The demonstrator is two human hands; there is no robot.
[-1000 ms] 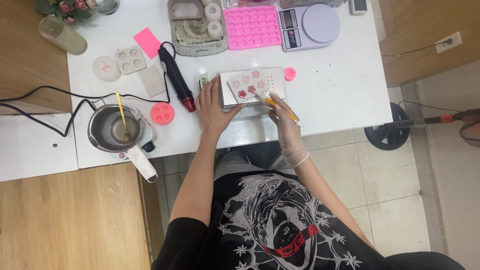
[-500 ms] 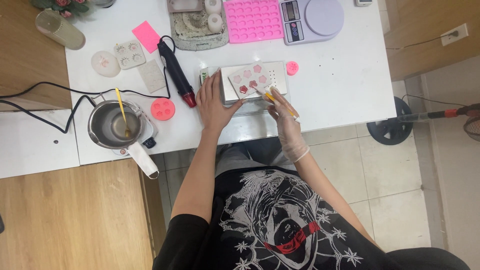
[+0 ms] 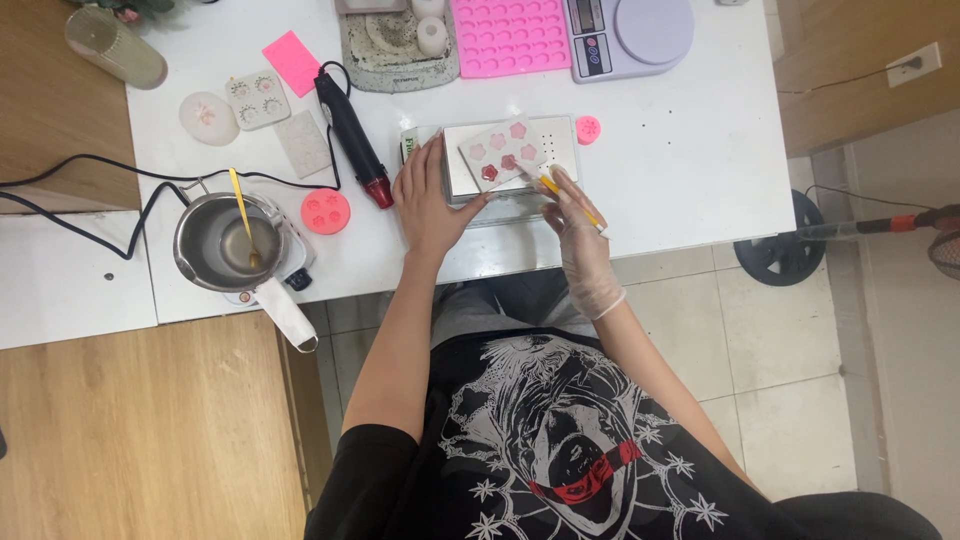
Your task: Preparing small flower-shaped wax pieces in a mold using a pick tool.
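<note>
While a small, pale silicone mould (image 3: 503, 152) with flower-shaped cavities, some filled dark red, lies tilted on a flat white perforated block (image 3: 512, 160), the left hand (image 3: 430, 205) lies flat beside it, bare, fingers together and pointing away from the body, palm down on the block's left end. The right hand (image 3: 580, 232) wears a thin, translucent glove and pinches a slim yellow stick (image 3: 568, 200) between thumb and fingers; the stick's tip reaches the mould's lower right corner.

The white table (image 3: 690, 150) is smooth and matte. A round pink piece (image 3: 588, 129) sits just beside the block's right end, a black heat tool with a red nozzle (image 3: 353, 140) lies just left of the left hand, and a round coral mould (image 3: 325, 211) rests near it. A shiny steel pot (image 3: 222, 243) with a yellow stirrer stands near the front left edge. A pink grid mould (image 3: 512, 35) and a lilac scale (image 3: 630, 32) line the far edge.

Right of the block the tabletop lies open. Both forearms cross the near edge, which runs just under the wrists.
</note>
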